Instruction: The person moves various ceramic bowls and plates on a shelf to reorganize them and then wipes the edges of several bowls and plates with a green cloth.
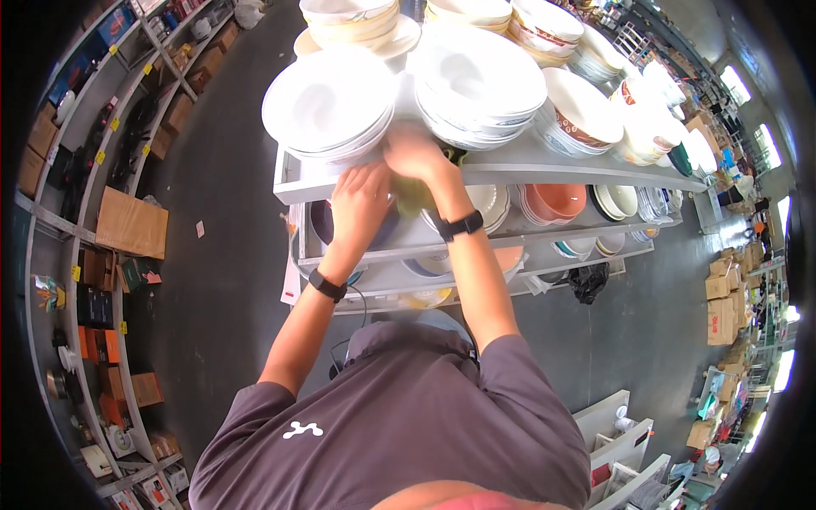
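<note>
My left hand (362, 197) is at the front edge of the top shelf (574, 169), just below a stack of white bowls (328, 102). Beside it, my right hand (411, 150) is blurred and reaches between that stack and a second stack of white bowls (478, 80). A blurred green item (414, 194) shows under and between my hands; whether either hand grips it is unclear. My fingertips are partly hidden. Each wrist wears a black band.
More stacked bowls (580, 108) stand to the right on the top shelf. Lower shelves hold bowls, among them an orange-red one (561, 201). A black plastic bag (588, 280) hangs at the lower right. Shelving with cardboard boxes (134, 223) runs along the left.
</note>
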`<move>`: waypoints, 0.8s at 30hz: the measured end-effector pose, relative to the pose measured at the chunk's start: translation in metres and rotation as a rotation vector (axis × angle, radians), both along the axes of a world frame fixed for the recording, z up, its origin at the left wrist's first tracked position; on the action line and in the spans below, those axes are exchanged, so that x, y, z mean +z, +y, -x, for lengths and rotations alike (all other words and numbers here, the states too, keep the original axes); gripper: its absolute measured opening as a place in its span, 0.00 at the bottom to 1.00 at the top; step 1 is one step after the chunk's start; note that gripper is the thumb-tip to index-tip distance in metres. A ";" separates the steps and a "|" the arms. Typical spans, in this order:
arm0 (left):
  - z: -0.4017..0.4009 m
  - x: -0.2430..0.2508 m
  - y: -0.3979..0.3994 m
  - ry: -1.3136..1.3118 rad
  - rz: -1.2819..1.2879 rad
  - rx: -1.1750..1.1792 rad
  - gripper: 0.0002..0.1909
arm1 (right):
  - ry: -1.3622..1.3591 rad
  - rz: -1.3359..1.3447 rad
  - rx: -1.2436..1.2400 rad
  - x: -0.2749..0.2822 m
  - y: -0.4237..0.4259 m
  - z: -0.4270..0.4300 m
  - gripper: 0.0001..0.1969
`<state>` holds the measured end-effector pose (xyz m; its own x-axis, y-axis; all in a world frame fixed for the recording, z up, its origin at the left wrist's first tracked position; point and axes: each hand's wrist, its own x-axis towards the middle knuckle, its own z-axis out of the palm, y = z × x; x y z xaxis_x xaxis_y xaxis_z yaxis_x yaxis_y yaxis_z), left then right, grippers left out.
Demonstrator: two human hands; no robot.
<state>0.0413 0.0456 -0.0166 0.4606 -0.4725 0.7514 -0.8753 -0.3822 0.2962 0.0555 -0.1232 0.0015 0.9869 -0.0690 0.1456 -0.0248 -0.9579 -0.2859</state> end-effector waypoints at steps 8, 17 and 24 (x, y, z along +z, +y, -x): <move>-0.010 -0.001 0.038 -0.216 0.025 0.002 0.15 | -0.769 -0.180 -0.012 -0.012 0.037 0.057 0.05; -0.054 -0.018 0.109 -0.302 0.065 0.175 0.11 | -0.849 -0.244 -0.013 -0.018 0.116 0.070 0.10; -0.060 -0.017 0.115 -0.251 0.149 0.287 0.12 | -0.722 -0.131 -0.087 -0.032 0.146 0.072 0.22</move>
